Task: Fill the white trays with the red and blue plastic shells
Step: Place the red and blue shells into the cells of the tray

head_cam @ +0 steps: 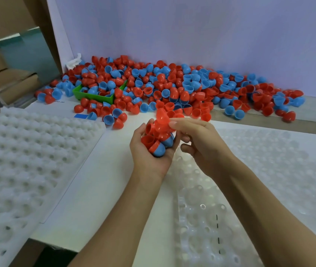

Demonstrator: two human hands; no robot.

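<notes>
Your left hand (149, 151) is cupping a handful of small red and blue plastic half-shells (156, 139), fingers curled round them, palm up; your right hand (195, 139) is pinching one red plastic shell (162, 118) at the top of that handful, thumb and forefinger tight on its rim, other fingers loosely bent; both grips are hovering above the white desk (103, 182), between the white dimpled foam tray (18, 162) on your left and the clear-white dimpled tray (269, 170) on your right; the big loose pile of red and blue shells (172, 87) is lying at the back against the pale wall (191, 26); a green plastic bin (95, 95) is sitting half buried in that pile.
</notes>
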